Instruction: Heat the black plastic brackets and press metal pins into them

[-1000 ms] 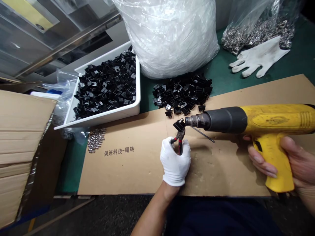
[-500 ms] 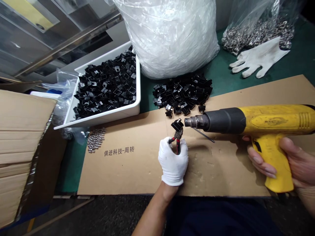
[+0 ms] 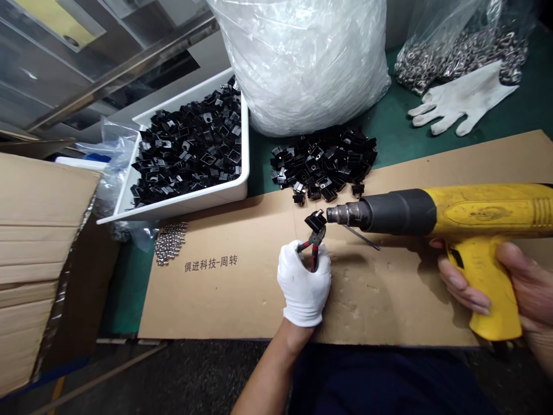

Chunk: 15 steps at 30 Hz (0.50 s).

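Fingers (image 3: pixel 298 271) of the white-gloved left hand (image 3: pixel 303 285) are clenched around the red-and-black handles of small pliers (image 3: pixel 314 245), whose tip grips a small black plastic clip (image 3: pixel 315 219) held just above a flat brown cardboard sheet (image 3: pixel 242 294). Bare fingers (image 3: pixel 464 288) of the right hand (image 3: pixel 514 288) are wrapped around the grip of a yellow heat gun with a dark grey barrel (image 3: pixel 436 214); its metal nozzle (image 3: pixel 343 214) points left and sits just beside the clip, almost touching it. A thin metal rod (image 3: pixel 363 237) lies on the cardboard beneath the nozzle. Behind the clip, a loose heap of similar black plastic clips (image 3: pixel 324 161) rests on the green worktop (image 3: pixel 397 138) and the cardboard's far edge. To its left stands a white plastic tray (image 3: pixel 190 203) filled with more of them, and a cluster of small silver metal balls (image 3: pixel 169 241) lies near the tray. A large clear plastic bag of white material (image 3: pixel 302 57) stands behind the heap. At far right, a spare white glove (image 3: pixel 464 101) lies against a clear bag of metal rings (image 3: pixel 458 49).
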Available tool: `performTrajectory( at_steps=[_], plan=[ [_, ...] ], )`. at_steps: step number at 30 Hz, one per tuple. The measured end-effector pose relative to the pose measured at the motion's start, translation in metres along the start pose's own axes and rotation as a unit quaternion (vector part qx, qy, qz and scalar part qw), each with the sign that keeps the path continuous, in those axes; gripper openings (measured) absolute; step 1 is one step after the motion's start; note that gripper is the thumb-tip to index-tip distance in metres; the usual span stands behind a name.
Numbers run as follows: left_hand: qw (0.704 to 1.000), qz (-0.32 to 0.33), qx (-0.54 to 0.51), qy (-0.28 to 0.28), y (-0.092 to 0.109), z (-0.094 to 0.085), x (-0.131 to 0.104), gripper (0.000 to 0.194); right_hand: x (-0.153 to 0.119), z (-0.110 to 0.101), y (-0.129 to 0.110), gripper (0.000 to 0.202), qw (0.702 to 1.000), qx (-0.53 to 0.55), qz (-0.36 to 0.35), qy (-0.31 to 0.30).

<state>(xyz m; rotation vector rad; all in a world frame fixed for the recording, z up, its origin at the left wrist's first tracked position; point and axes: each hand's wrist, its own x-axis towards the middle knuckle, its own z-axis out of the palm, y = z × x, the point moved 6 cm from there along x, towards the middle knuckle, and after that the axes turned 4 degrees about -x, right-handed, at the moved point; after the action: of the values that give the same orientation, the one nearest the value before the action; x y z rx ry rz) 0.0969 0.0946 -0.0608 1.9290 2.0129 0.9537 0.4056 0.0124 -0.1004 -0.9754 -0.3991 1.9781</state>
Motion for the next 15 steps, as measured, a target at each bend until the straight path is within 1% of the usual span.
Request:
performTrajectory(
  at_steps=[9, 15],
  plan=[
    [1.000, 0.016, 0.016, 0.015, 0.0000, -0.0005, -0.0007, 0.031, -0.0009, -0.0057, 0.0024, 0.058, 1.000, -0.002, 0.006, -0.005],
    [1.000, 0.019, 0.019, 0.017, -0.0001, -0.0004, -0.0008, 0.032, -0.0016, -0.0059, 0.0030, 0.057, 1.000, 0.016, 0.002, -0.001]
  ],
)
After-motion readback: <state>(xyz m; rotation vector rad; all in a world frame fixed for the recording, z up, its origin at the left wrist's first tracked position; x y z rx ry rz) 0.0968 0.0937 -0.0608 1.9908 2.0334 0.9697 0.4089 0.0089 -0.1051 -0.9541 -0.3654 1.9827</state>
